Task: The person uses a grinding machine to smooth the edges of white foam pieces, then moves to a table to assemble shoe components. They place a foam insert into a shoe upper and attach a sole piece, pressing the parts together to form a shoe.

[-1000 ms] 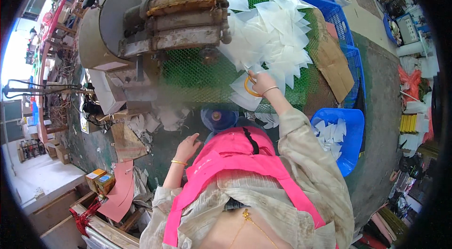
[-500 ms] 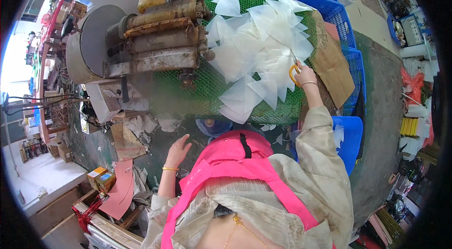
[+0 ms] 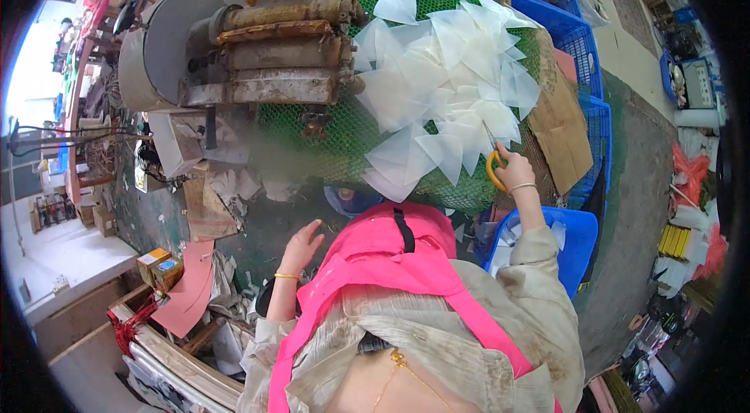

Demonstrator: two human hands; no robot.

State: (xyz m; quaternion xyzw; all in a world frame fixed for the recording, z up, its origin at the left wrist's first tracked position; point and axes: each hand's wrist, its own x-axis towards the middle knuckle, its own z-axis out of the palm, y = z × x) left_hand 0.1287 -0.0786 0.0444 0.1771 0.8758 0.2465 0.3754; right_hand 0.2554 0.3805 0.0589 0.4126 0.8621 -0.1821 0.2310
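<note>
I'm watching the right hand reaching out over the green mesh bench, fingers clenched around the yellow-handled scissors, blades pointing up into the pile of translucent white triangular pieces. The scissors are sitting right at the near right edge of that pile, touching it, probably because the loose sheets fan out there and are easiest to get at. The left hand is hanging released and empty, fingers spread, down on the near left, well apart from the pile, over the littered floor. The rusty machine is standing on the far left of the bench, just beside the pieces. A blue crate is waiting below the right forearm, white scraps showing inside
</note>
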